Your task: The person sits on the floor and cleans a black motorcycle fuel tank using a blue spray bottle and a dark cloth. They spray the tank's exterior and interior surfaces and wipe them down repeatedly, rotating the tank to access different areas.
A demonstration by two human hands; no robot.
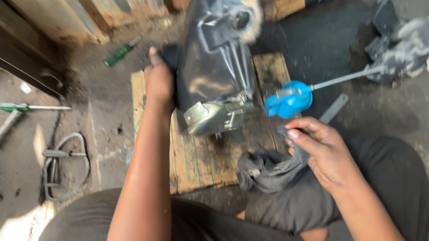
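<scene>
A long dark metal part [213, 57], blurred by motion, stands over a wooden board [202, 159] between your knees, with its long axis running from near you away toward the far wall; its lighter, silvery blocky end [214, 116] points back at you and down toward the board, and its far end tips up and away. Your left hand [160, 83] is wrapped shut around the part's left side, fingers curled out of sight behind it. Your right hand [319, 152] is closed on a dark grey rag [270, 170], thumb and fingers pinching the cloth, which bunches just beside the board's near right corner. Just right of the part's near end lies a tool with a bright blue handle [289, 99], its thin metal shaft [343, 78] pointing away to the right toward a heap of grey cloth [403, 45]. The board lies on a grimy, oil-darkened concrete floor [373, 114]. On your left the floor holds a green-handled screwdriver [121, 52], a hammer [5, 126] and a loop of grey cable [65, 163]. Worn wooden boards [81, 12] line the far edge.
</scene>
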